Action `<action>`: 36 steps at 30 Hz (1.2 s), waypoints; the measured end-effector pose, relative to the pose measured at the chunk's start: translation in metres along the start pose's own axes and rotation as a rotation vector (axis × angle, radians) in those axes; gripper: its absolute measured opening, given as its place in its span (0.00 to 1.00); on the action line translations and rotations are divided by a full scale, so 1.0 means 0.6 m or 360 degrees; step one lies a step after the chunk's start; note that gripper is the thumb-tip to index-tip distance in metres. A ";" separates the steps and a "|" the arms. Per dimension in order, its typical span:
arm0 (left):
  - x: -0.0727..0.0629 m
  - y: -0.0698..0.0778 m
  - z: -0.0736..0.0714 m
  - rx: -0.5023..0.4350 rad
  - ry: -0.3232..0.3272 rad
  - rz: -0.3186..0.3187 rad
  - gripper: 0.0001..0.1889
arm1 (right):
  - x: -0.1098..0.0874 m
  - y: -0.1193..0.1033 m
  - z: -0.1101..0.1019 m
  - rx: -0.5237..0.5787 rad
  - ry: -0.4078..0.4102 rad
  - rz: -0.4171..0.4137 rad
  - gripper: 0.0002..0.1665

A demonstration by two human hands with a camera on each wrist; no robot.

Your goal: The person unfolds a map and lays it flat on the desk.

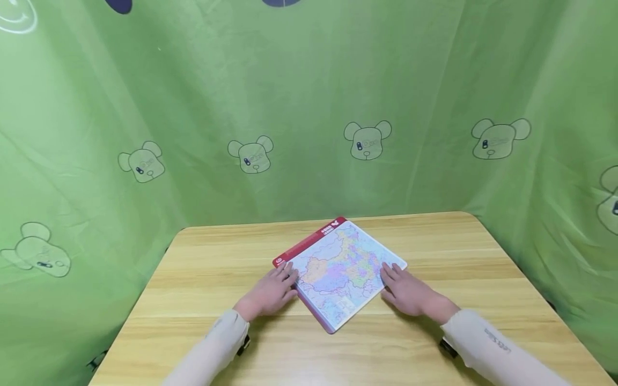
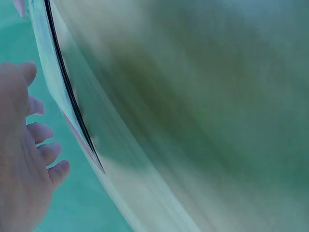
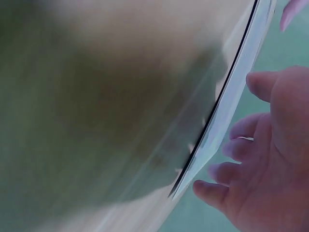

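A thin map board point(image 1: 338, 268), printed with a many-coloured map under a red strip, lies turned cornerwise on the wooden table. My left hand point(image 1: 272, 292) reaches over its left edge, fingers extended. Over the right corner are the fingers of my right hand point(image 1: 410, 292), palm down. In the left wrist view, the left hand point(image 2: 24, 150) has its fingers apart beside the board's dark-rimmed edge point(image 2: 72, 101). The right wrist view has the right hand point(image 3: 265, 159) likewise close to the board's edge point(image 3: 217, 121). Whether the fingertips touch the board cannot be told.
The wooden table point(image 1: 217, 252) has rounded far corners. A green curtain point(image 1: 309, 182) with bear-head prints hangs behind it and along both sides. Dark straps show under both pale sleeves point(image 1: 212, 348).
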State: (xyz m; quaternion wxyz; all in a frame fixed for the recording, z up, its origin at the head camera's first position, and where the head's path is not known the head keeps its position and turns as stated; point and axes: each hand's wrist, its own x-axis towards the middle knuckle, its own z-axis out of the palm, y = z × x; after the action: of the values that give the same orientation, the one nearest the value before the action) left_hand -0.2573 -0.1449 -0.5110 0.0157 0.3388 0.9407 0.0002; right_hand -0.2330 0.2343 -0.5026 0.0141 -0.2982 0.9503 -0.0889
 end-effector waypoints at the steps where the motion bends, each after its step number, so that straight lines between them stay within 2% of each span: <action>1: 0.002 -0.006 0.001 -0.0006 -0.0003 -0.0024 0.32 | -0.002 -0.006 0.001 0.0013 -0.0009 -0.0023 0.35; 4: 0.008 -0.022 0.006 -0.0006 0.0005 -0.0074 0.32 | -0.009 -0.025 0.003 0.0031 -0.0055 -0.0066 0.36; 7: 0.013 -0.038 0.011 -0.0037 0.0039 -0.0099 0.32 | -0.013 -0.042 0.002 0.0023 -0.0123 -0.0048 0.37; 11: 0.017 -0.053 0.014 -0.0107 0.0053 -0.0157 0.32 | -0.017 -0.058 0.011 0.0031 -0.0135 -0.0080 0.38; 14: 0.019 -0.059 0.015 -0.0126 0.0021 -0.0218 0.33 | -0.020 -0.067 0.018 0.0055 -0.0124 -0.0140 0.38; 17: 0.022 -0.063 0.017 -0.0126 -0.0017 -0.0247 0.33 | -0.024 -0.078 0.022 0.0038 -0.0162 -0.0154 0.39; 24: 0.025 -0.065 0.016 -0.0135 -0.0052 -0.0242 0.32 | -0.027 -0.102 0.016 -0.0014 -0.0263 -0.0081 0.39; 29: 0.024 -0.065 0.017 -0.0129 -0.0083 -0.0209 0.31 | -0.034 -0.107 0.015 -0.0013 -0.0278 -0.0052 0.39; 36: 0.026 -0.059 0.013 -0.0143 -0.0123 -0.0226 0.31 | -0.037 -0.104 0.011 0.0030 -0.0311 -0.0032 0.39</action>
State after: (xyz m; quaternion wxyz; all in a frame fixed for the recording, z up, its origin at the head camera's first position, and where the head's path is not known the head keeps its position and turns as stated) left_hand -0.2916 -0.1624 -0.5197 0.0671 0.2701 0.9601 0.0282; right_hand -0.1791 0.1958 -0.4985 0.1088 -0.3147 0.9405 -0.0685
